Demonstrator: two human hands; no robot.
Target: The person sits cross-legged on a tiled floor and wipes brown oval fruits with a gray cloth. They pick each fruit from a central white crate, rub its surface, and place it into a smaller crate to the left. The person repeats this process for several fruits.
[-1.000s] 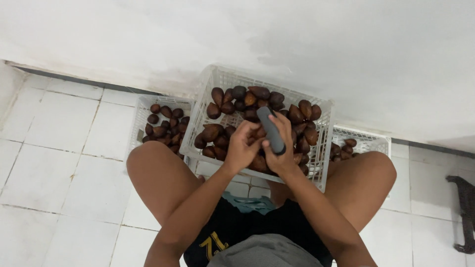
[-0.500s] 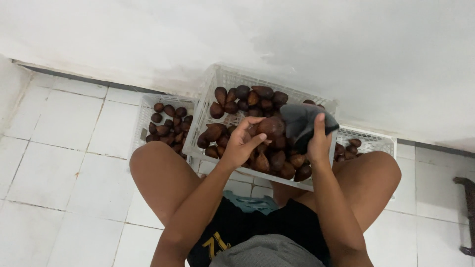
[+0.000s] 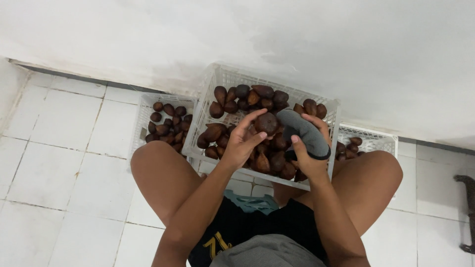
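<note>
Person seated on white tiled floor [image 3: 59,148], knees apart, white plastic crate [image 3: 217,81] between the legs against the wall. Left hand [image 3: 242,143] holds one dark brown scaly fruit [image 3: 266,122] just above the heap, fingers closed around it from the near side. Right hand [image 3: 307,148] grips a grey cloth [image 3: 304,132], fingers wrapped round it, the cloth touching or just beside the fruit's right side; cannot tell which. Centre crate is heaped with similar brown fruits [image 3: 232,101]. A lower crate at far left [image 3: 143,106] holds a smaller lot of fruit; a third crate at right [image 3: 368,136], mostly hidden by the knee, shows a few. Judgement: work is partway along, one fruit in hand and a large pile unhandled; which lot is finished cannot be told.
</note>
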